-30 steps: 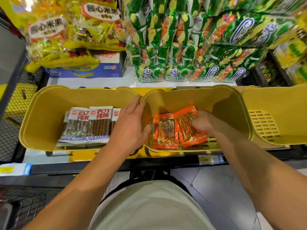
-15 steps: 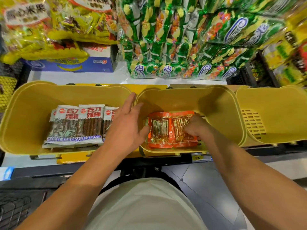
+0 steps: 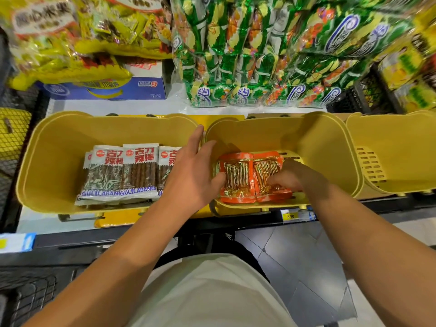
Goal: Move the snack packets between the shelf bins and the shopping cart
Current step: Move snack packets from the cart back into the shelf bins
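Observation:
Two orange snack packets lie side by side in the middle yellow bin [image 3: 313, 138]. My right hand [image 3: 289, 177] is curled over the near end of the right orange packet [image 3: 265, 168] and grips it. My left hand [image 3: 192, 172] hovers over the wall between the left and middle bins with its fingers straight, and its thumb touches the edge of the left orange packet [image 3: 236, 179]. Several white packets of brown sticks [image 3: 122, 173] lie flat in the left yellow bin [image 3: 59, 142]; my left hand hides the rightmost one in part.
A third yellow bin [image 3: 401, 147] stands at the right with nothing showing in it. Big green snack bags [image 3: 259, 55] and yellow bags [image 3: 70, 38] are stacked behind the bins. The black wire cart [image 3: 30, 296] is at the lower left. A price tag [image 3: 291, 215] marks the shelf edge.
The right orange packet lay tilted a second ago and now lies straight beside the left one. My right hand has slid to its near end. My left hand has barely moved.

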The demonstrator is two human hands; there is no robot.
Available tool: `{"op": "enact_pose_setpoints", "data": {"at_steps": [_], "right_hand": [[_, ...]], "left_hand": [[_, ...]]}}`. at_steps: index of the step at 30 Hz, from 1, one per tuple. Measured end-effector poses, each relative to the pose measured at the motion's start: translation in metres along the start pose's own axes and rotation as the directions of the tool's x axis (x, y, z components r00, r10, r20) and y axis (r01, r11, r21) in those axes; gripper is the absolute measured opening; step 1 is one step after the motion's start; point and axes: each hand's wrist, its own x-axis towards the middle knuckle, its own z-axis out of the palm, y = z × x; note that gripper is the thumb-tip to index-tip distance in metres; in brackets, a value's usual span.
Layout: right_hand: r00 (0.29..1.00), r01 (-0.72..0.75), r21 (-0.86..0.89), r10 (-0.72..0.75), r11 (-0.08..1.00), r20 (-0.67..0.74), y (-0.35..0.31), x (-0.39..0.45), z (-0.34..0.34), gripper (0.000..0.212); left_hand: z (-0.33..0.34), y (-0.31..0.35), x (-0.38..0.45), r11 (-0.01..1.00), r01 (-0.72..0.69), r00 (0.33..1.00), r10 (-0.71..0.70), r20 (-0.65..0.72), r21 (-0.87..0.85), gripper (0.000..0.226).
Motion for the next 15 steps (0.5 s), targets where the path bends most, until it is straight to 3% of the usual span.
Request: {"op": "enact_pose_setpoints", "data": {"at_steps": [3, 10, 13, 15], "right_hand": [[0.983, 0.017, -0.182, -0.050, 0.983, -0.176, -0.014, -0.023, -0.001, 0.041], [0.970, 0.025, -0.319, -0.100, 0.947, -0.221, -0.027, -0.068, -0.011, 0.051], [0.933, 0.148, -0.317, -0.239, 0.937, -0.269, -0.031, -0.091, -0.012, 0.057], [0.872, 0.298, -0.259, -0.372, 0.919, -0.318, -0.033, -0.108, -0.008, 0.056]], "left_hand": [[-0.001, 0.000, 0.000, 1.000, 0.001, 1.000, -0.001, 0.002, -0.015, 0.072], [-0.006, 0.002, -0.003, 1.000, 0.016, 0.999, -0.017, -0.043, -0.022, 0.068], [-0.008, 0.010, -0.012, 1.000, 0.009, 0.994, -0.011, -0.112, -0.023, 0.062], [-0.008, 0.016, -0.022, 0.999, 0.014, 0.983, -0.023, -0.183, -0.047, 0.057]]}}
